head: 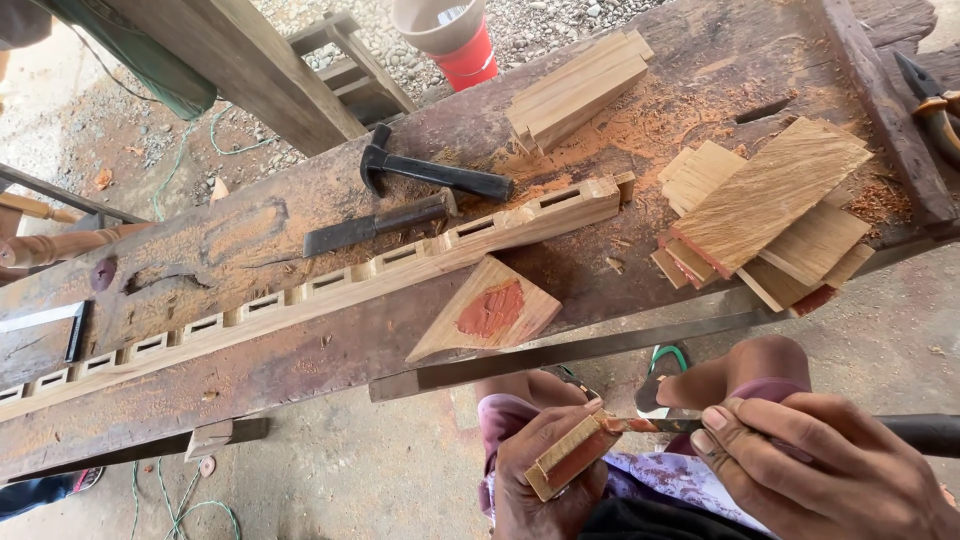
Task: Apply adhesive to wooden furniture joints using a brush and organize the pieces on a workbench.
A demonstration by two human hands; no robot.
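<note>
My left hand [545,480] is clenched around a small wood block [570,455] smeared red – my right hand [830,470] grips a blade tool [650,425] touching its end. Both hover below the surface [300,250], near the triangular wedge [485,315].

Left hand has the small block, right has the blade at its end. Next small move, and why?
Probably draw the blade in the right hand along the top face of the small wood block in the left hand. The blade tip, smeared reddish, sits at the block's upper end; one side face already looks reddish, like the paste patch on the triangular board.
</note>
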